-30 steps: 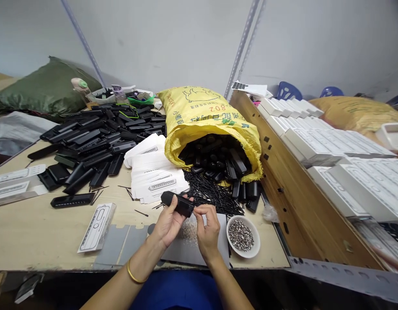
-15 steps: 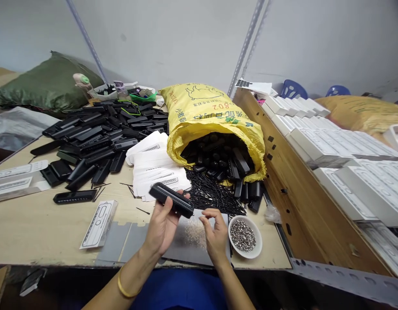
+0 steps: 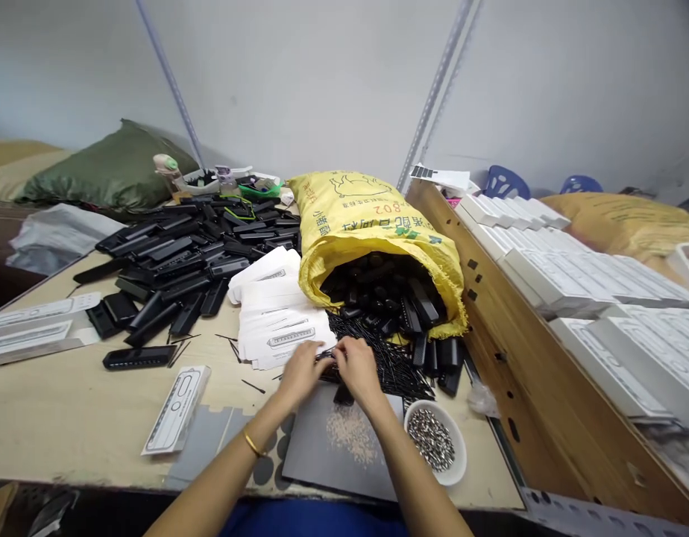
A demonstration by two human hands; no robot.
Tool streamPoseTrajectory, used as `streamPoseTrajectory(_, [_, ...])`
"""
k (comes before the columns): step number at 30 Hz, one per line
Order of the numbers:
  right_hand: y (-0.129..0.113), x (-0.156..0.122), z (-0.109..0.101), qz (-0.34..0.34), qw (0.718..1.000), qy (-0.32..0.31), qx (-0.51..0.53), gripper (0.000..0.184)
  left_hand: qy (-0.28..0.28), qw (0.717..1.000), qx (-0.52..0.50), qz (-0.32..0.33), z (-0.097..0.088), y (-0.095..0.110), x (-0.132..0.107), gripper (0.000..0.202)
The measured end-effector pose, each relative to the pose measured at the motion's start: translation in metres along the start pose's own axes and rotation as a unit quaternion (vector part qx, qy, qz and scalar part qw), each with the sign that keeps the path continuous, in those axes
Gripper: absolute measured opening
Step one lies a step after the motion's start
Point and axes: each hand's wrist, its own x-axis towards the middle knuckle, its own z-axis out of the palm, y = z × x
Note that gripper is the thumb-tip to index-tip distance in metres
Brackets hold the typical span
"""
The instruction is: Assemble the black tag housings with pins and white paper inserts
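Note:
My left hand [image 3: 301, 378] and my right hand [image 3: 359, 371] meet at the fingertips over the near edge of a pile of thin black sticks [image 3: 400, 369]. Both are closed in a pinch, and the fingers hide what lies between them. A black case [image 3: 343, 396] shows partly just under my right hand, at the top of a grey sheet [image 3: 308, 440]. Tiny beige bits [image 3: 353, 436] are scattered on that sheet. To the right stands a white bowl [image 3: 461, 455] of small shiny metal pieces [image 3: 430, 438].
A yellow sack [image 3: 361, 216] spills black cases behind my hands. White printed papers [image 3: 280, 321] and a heap of black cases [image 3: 177, 261] lie left. A wooden board [image 3: 490, 350] edges the table; white boxes [image 3: 607, 373] are stacked beyond. A flat printed box [image 3: 177, 410] lies front left.
Both hands have moved up and come together. The black case, held raised in my left hand before, is now low and mostly hidden. The camera view has tilted up slightly.

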Motion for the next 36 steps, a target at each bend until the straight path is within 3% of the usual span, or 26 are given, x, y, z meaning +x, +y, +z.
streamPoseTrajectory(3, [-0.015,0.026,0.038,0.026,0.999,-0.026,-0.034,0.009,0.070,0.995,0.067,0.002,-0.043,-0.022,0.016,0.036])
streamPoseTrajectory(7, [-0.018,0.047,0.063,0.075,0.995,-0.038,-0.049,0.019,0.081,0.990,0.119,-0.002,-0.062,-0.041,0.026,0.041])
streamPoseTrajectory(9, [-0.012,0.055,0.059,0.072,0.995,-0.050,-0.036,0.013,0.064,0.990,0.128,-0.003,-0.065,-0.038,0.030,0.049])
streamPoseTrajectory(12, [-0.003,0.062,0.034,0.032,0.998,-0.047,-0.002,0.006,0.010,0.993,0.119,-0.006,-0.074,-0.016,0.037,0.046])
streamPoseTrajectory(15, [0.001,0.064,-0.001,-0.028,0.998,-0.033,0.037,0.008,-0.105,0.992,0.067,-0.034,-0.081,0.014,0.033,0.032])
streamPoseTrajectory(17, [0.005,0.062,-0.021,-0.081,0.993,-0.037,0.082,0.009,-0.232,0.961,-0.082,-0.129,-0.074,0.029,0.021,0.035])
streamPoseTrajectory(18, [0.007,0.060,-0.029,-0.112,0.984,-0.053,0.129,0.011,-0.283,0.923,-0.182,-0.186,-0.068,0.034,0.012,0.038])
streamPoseTrajectory(20, [0.014,0.053,-0.038,-0.153,0.941,-0.107,0.281,0.017,-0.305,0.843,-0.351,-0.269,-0.051,0.037,-0.006,0.044])
streamPoseTrajectory(21, [0.017,0.049,-0.038,-0.155,0.908,-0.130,0.367,0.020,-0.280,0.828,-0.394,-0.285,-0.043,0.037,-0.014,0.046])
streamPoseTrajectory(23, [0.021,0.038,-0.032,-0.107,0.854,-0.122,0.494,0.023,-0.229,0.834,-0.416,-0.281,-0.028,0.034,-0.026,0.053])
streamPoseTrajectory(24, [0.021,0.031,-0.026,-0.068,0.846,-0.087,0.521,0.022,-0.214,0.844,-0.411,-0.270,-0.023,0.033,-0.029,0.060])
streamPoseTrajectory(28, [0.010,0.001,0.004,0.060,0.868,0.065,0.489,0.023,-0.191,0.888,-0.365,-0.205,-0.011,0.035,-0.034,0.083])
streamPoseTrajectory(32, [-0.002,-0.018,0.020,0.099,0.840,0.055,0.530,0.027,-0.170,0.918,-0.315,-0.173,-0.005,0.037,-0.038,0.076])
streamPoseTrajectory(36, [-0.006,-0.024,0.017,0.102,0.802,0.062,0.585,0.026,-0.148,0.924,-0.300,-0.187,-0.002,0.032,-0.043,0.097])
